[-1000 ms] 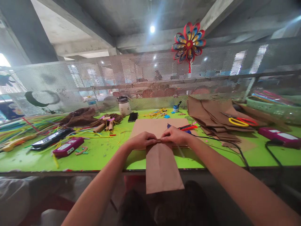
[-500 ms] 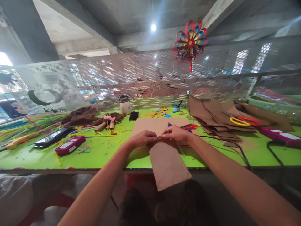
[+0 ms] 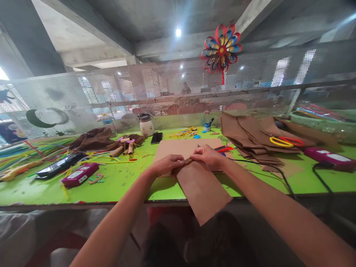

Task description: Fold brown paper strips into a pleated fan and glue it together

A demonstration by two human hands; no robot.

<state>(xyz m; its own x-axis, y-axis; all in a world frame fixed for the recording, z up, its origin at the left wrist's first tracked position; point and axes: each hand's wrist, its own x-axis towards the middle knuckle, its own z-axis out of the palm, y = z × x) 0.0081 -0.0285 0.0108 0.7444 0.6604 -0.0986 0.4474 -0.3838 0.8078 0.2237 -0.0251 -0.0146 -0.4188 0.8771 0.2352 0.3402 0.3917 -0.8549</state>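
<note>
A piece of brown paper (image 3: 204, 189) hangs over the table's front edge, its far end narrowly folded or rolled. My left hand (image 3: 170, 164) pinches the left end of that fold. On the fold's right end, the fingers of my right hand (image 3: 207, 155) are closed as well. Beneath both hands lies a flat tan board (image 3: 172, 146) on the green table. Just beyond my right hand is a tool with red-orange handles (image 3: 224, 149), partly hidden by the hand.
Stacked brown paper (image 3: 244, 133) and yellow-and-red scissors (image 3: 283, 141) lie to the right, near a purple device (image 3: 329, 158) with a black cable. Leftward are another purple device (image 3: 80, 175), a black device (image 3: 59, 165), paper rolls (image 3: 116, 151) and coloured strips. A phone (image 3: 156, 138) lies behind.
The paper has turned, its hanging end swinging to the right. My right hand has risen slightly, tilting the fold, and both hands still grip it. The view has shifted a little.
</note>
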